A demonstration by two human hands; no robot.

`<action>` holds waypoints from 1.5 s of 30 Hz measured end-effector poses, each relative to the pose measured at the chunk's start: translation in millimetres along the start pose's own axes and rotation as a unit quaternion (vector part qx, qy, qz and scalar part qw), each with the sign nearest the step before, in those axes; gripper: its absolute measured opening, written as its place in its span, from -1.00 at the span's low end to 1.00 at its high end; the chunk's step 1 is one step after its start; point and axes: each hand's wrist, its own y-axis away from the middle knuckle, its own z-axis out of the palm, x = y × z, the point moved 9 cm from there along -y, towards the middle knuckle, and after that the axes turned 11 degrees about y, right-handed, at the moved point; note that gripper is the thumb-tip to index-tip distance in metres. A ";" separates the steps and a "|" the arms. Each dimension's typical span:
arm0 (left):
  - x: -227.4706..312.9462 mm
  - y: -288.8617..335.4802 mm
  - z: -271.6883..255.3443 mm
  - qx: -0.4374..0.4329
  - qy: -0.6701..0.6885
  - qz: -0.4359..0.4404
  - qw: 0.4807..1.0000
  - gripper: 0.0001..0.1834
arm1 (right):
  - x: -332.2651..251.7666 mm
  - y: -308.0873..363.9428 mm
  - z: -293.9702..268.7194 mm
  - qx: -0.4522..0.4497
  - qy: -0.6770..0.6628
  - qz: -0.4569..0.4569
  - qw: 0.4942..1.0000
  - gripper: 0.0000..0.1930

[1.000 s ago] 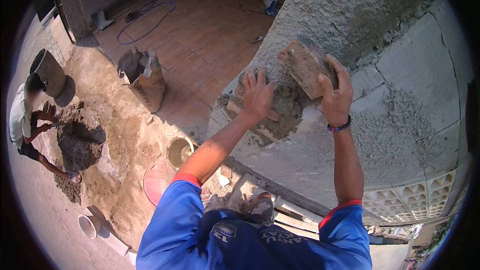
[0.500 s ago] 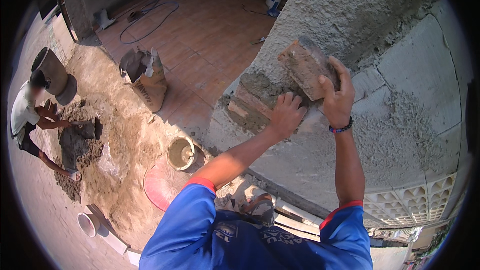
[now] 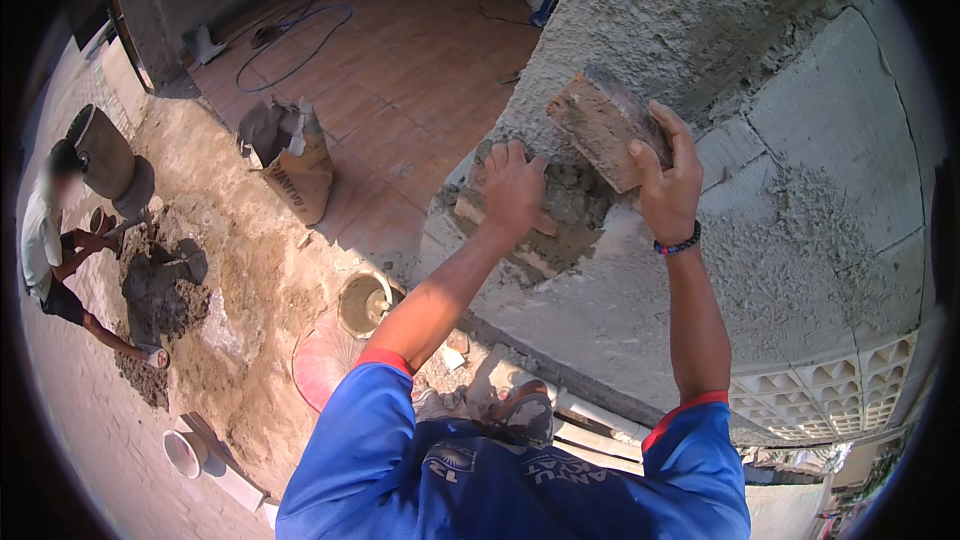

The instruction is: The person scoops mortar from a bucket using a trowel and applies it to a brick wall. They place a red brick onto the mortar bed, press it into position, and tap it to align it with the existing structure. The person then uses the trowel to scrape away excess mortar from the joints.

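In my right hand [image 3: 672,180] I grip a reddish-brown brick [image 3: 605,130] by its near right side, thumb against one face. Grey smears cover parts of the brick, and it is tilted above the wall. My left hand [image 3: 513,195] is down on the wet mortar [image 3: 575,190], its fingers bent over the far edge and pressed into it. Under that mortar lies a set brick [image 3: 478,208], its orange-brown side partly showing. My left palm hides the mortar beneath it. Both sit on the end of a low grey wall, against a rough plastered column [image 3: 690,20].
A mortar bucket [image 3: 366,305] stands below the wall beside a red round lid-like disc [image 3: 325,360]. A torn paper sack [image 3: 290,165] is on the ground. At the left a co-worker [image 3: 50,230] bends over a mortar heap [image 3: 165,290]. Openwork blocks [image 3: 830,395] stand at right.
My left hand has shifted left and away, across the mortar. The brick in my right hand has moved slightly left. The co-worker's tool and arms have drawn back from the heap.
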 end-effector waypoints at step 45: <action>-26.0 66.5 2.0 0.118 0.143 -0.108 0.977 -0.54 | -14.6 15.0 86.4 -0.065 -0.003 -0.043 0.997 -0.66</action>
